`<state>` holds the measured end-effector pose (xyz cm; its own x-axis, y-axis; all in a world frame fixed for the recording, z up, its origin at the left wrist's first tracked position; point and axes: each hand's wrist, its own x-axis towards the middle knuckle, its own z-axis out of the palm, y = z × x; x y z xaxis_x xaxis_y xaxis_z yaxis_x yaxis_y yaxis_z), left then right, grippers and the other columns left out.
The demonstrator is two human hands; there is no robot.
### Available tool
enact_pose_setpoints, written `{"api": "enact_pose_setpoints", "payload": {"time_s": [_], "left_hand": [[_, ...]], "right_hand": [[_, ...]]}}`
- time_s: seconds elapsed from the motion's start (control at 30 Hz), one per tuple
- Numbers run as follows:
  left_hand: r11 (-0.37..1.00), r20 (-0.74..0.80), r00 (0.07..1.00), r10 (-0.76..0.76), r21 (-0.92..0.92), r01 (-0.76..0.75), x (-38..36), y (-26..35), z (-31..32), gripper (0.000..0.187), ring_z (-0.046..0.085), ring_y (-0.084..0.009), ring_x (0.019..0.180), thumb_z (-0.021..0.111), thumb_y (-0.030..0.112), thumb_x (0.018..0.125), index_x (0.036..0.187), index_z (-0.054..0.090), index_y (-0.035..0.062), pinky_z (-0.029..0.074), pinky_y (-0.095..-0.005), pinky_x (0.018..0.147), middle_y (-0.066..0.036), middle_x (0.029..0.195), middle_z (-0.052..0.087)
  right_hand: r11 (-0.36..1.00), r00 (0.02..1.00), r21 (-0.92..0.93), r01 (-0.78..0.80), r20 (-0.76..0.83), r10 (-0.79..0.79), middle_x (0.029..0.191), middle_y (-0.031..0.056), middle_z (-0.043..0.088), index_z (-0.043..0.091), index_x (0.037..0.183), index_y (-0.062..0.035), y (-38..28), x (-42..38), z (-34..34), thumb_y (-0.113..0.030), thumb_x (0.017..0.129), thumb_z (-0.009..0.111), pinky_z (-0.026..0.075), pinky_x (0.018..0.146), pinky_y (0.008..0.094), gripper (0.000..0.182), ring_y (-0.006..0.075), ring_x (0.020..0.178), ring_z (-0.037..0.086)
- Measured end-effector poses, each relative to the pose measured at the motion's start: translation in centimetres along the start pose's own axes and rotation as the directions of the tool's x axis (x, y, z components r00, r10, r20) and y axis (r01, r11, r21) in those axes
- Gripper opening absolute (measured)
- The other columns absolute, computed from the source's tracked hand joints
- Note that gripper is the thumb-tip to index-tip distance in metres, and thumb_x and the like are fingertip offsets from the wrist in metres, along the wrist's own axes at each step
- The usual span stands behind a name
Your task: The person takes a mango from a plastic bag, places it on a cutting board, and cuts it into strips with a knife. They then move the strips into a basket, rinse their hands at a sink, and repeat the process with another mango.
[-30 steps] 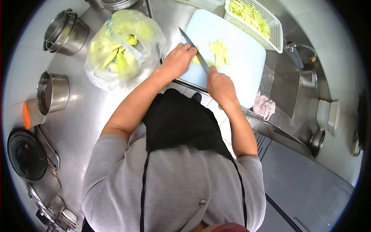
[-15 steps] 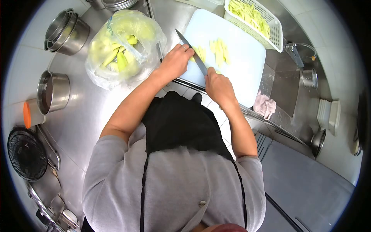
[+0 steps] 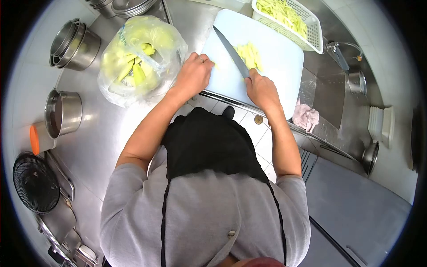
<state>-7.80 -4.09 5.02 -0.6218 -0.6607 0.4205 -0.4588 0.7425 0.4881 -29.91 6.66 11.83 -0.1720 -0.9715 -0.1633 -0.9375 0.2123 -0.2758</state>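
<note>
In my right hand (image 3: 263, 91) is the handle of a kitchen knife (image 3: 232, 51), its long blade slanting up and left over a pale blue cutting board (image 3: 278, 84). Along the blade's right side lies a pile of pale green vegetable strips (image 3: 250, 57). My left hand (image 3: 195, 73) is at the board's left edge, apart from the knife, its fingers curled together. A small pale green piece (image 3: 215, 66) shows by its fingertips; whether they grip it is hidden.
Left of the board sits a clear plastic bag (image 3: 138, 62) of pale green peeled vegetables. A white basket (image 3: 315, 35) of cut strips stands at the board's far edge. To the right are a sink (image 3: 329, 95) and a pink cloth (image 3: 306, 117). Metal pots (image 3: 64, 113) line the left side.
The knife and my right hand have shifted right, and the strips beside the blade now lie in one pile. My left hand has drawn left, away from the blade.
</note>
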Motion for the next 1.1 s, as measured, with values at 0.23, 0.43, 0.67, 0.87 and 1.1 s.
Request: {"api": "enact_pose_setpoints", "payload": {"time_s": [0.23, 0.43, 0.67, 0.87, 1.1], "left_hand": [[0.979, -0.084, 0.996, 0.004, -0.201, -0.021, 1.6, 1.1, 0.5, 0.039, 0.06, -0.0358, 0.12, 0.064, 0.002, 0.09, 0.128, 0.073, 0.0054, 0.045, -0.0482, 0.108, -0.012, 0.135, 0.068], [0.956, -0.02, 0.959, 0.284, -0.074, -0.285, 5.6, 2.2, -0.4, 0.042, 0.057, -0.0367, 0.13, 0.063, 0.019, 0.096, 0.136, 0.067, 0.0063, 0.04, -0.0508, 0.116, -0.015, 0.14, 0.065], [0.93, 0.071, 0.936, 0.346, -0.158, -0.332, 7.6, 1.7, 1.0, 0.046, 0.038, -0.0396, 0.152, 0.055, 0.038, 0.103, 0.139, 0.068, 0.0132, 0.023, -0.0574, 0.127, -0.015, 0.164, 0.045], [0.902, 0.304, 0.85, 0.43, -0.104, -0.419, 8.3, 4.4, -0.1, 0.047, 0.018, -0.0391, 0.161, 0.055, 0.052, 0.102, 0.137, 0.073, 0.0254, 0.012, -0.0705, 0.125, -0.004, 0.173, 0.033], [0.971, 0.314, 0.918, 0.241, -0.075, -0.229, 8.9, 2.0, 1.0, 0.051, 0.015, -0.0386, 0.162, 0.054, 0.053, 0.104, 0.138, 0.072, 0.0211, 0.011, -0.0642, 0.128, -0.004, 0.173, 0.032]], "right_hand": [[0.988, 0.985, -0.149, -0.05, -0.168, 0.024, 0.079, 0.0266, 0.07, 0.059, 0.105, -0.0014, -0.6, -0.9, -1.0, -0.014, 0.097, 0.062, 0.058, 0.064, 0.0537, 0.015, 0.0436, 0.07, 0.073], [0.956, 0.96, -0.288, -0.051, -0.279, -0.033, 0.077, 0.0206, 0.067, 0.058, 0.103, -0.0048, 0.1, -1.9, -1.0, -0.019, 0.096, 0.068, 0.059, 0.059, 0.0493, 0.019, 0.0406, 0.065, 0.071], [0.951, 0.947, -0.301, -0.069, -0.318, -0.031, 0.079, 0.0173, 0.066, 0.058, 0.097, -0.0049, -0.2, -2.6, -1.3, -0.004, 0.084, 0.068, 0.059, 0.057, 0.043, 0.016, 0.0335, 0.069, 0.073], [0.931, 0.943, -0.359, -0.064, -0.327, -0.062, 0.081, 0.0155, 0.066, 0.059, 0.095, -0.0057, 0.5, -2.8, -1.9, -0.004, 0.082, 0.069, 0.059, 0.057, 0.0409, 0.017, 0.0309, 0.07, 0.072], [0.922, 0.942, -0.387, 0.007, -0.307, -0.136, 0.079, 0.0153, 0.064, 0.06, 0.095, -0.0086, 5.0, -6.2, -4.7, -0.01, 0.083, 0.073, 0.057, 0.057, 0.0431, 0.017, 0.0323, 0.068, 0.07]]}}
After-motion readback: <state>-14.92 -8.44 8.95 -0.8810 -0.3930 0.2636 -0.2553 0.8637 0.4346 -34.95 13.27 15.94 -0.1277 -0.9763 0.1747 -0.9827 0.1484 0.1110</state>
